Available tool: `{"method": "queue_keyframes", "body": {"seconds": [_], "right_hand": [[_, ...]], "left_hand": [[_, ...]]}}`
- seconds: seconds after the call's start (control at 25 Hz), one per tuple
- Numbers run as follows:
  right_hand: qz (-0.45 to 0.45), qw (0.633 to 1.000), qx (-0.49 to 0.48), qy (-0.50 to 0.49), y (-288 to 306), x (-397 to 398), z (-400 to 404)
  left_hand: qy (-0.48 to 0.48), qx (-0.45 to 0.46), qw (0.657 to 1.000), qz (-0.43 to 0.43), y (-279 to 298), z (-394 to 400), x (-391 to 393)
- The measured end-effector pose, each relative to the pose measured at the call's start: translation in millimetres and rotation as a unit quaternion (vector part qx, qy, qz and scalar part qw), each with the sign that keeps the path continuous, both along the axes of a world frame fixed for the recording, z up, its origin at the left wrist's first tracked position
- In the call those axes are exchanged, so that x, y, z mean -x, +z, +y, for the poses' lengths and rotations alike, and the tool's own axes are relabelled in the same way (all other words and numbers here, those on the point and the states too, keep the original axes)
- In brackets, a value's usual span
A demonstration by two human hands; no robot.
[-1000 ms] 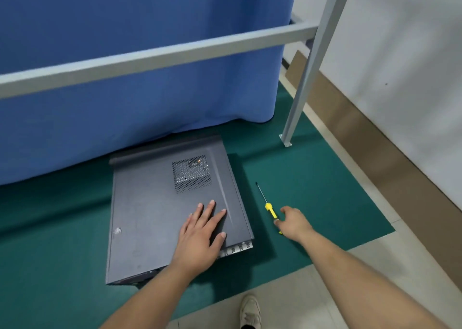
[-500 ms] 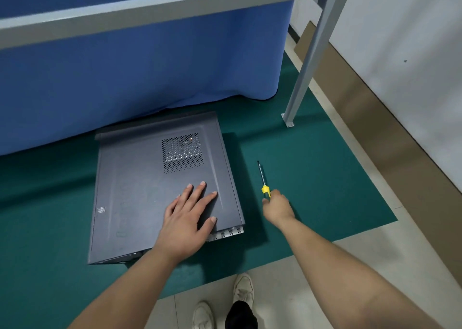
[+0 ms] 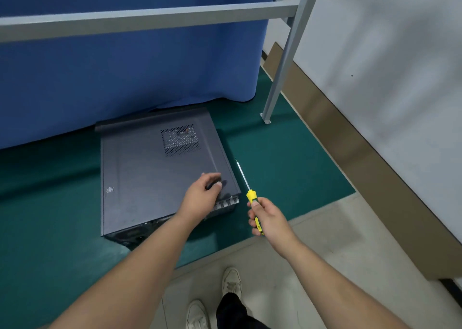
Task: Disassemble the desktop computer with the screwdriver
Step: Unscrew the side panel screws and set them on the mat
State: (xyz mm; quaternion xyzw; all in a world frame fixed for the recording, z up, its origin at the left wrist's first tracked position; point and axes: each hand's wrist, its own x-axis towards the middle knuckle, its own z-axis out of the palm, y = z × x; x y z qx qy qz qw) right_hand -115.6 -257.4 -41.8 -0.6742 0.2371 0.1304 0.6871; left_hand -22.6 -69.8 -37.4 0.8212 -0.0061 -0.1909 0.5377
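Note:
The dark grey desktop computer case lies flat on its side on the green mat, with a perforated vent toward its far right. My left hand is over the case's near right corner, fingers loosely curled with a gap to the thumb, holding nothing. My right hand grips the yellow handle of the screwdriver, just right of the case's near corner. The thin metal shaft points away from me along the case's right side.
A blue curtain hangs right behind the case. A grey metal frame has a horizontal bar overhead and a leg bolted to the mat at the right. A white wall with a brown skirting runs along the right. My shoes stand on the pale floor.
My right hand has picked the screwdriver up off the mat by its handle. My left hand, which lay flat on the case, has lifted and curled its fingers.

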Motion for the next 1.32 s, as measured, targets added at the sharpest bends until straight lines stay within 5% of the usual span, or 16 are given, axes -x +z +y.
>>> {"method": "queue_keyframes", "body": {"seconds": [0.2, 0.4, 0.64, 0.92, 1.32], "right_hand": [[0.026, 0.999, 0.006, -0.019, 1, 44, 39], [0.025, 0.999, 0.010, -0.024, -7, 67, 54], [-0.002, 1.000, 0.011, 0.024, -20, 64, 51], [0.033, 0.990, 0.082, 0.111, -42, 71, 29], [0.108, 0.987, 0.070, 0.101, -35, 69, 15]], "left_hand": [[0.120, 0.306, 0.928, 0.175, 19, -22, 38], [0.127, 0.373, 0.899, 0.194, 23, -17, 64], [0.146, 0.396, 0.884, 0.203, 17, -17, 70], [0.239, 0.315, 0.877, 0.272, -10, -34, 63], [0.298, 0.278, 0.853, 0.326, -26, -58, 59]]}}
